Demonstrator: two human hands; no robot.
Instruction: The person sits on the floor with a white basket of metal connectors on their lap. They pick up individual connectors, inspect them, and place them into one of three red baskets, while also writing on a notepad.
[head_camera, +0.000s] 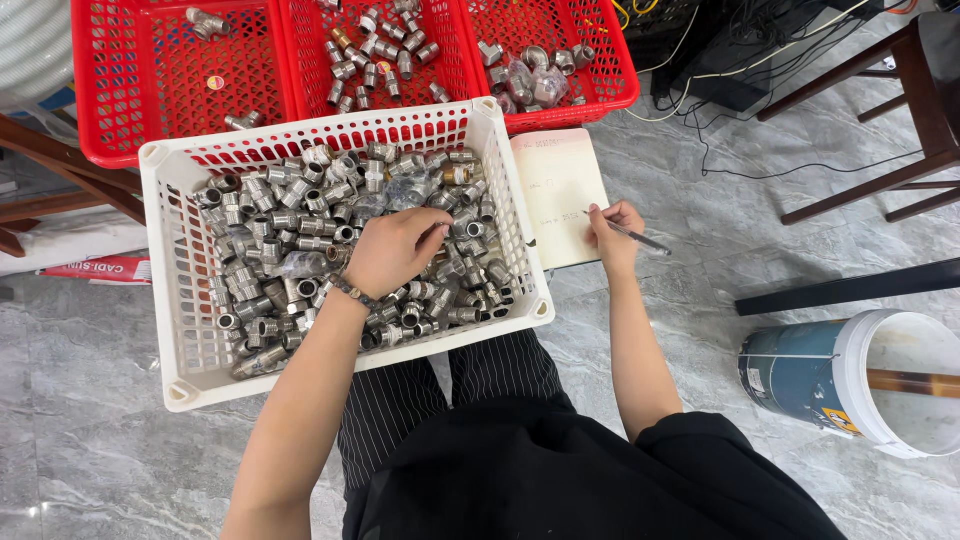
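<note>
A white plastic basket (170, 260) rests in front of my knees, filled with several metal pipe fittings (270, 250). My left hand (395, 250) reaches into the pile near its middle, fingers curled down among the fittings; whether it grips one is hidden. My right hand (612, 228) holds a pen (640, 238) with its tip on an open notebook (560, 195) lying to the right of the basket.
Three red baskets (150, 80) with a few fittings stand behind the white one. A tipped blue-and-white bucket (850, 375) lies at the right. Dark wooden chair legs (880, 180) and black cables (720, 60) are at the upper right. The floor is grey marble tile.
</note>
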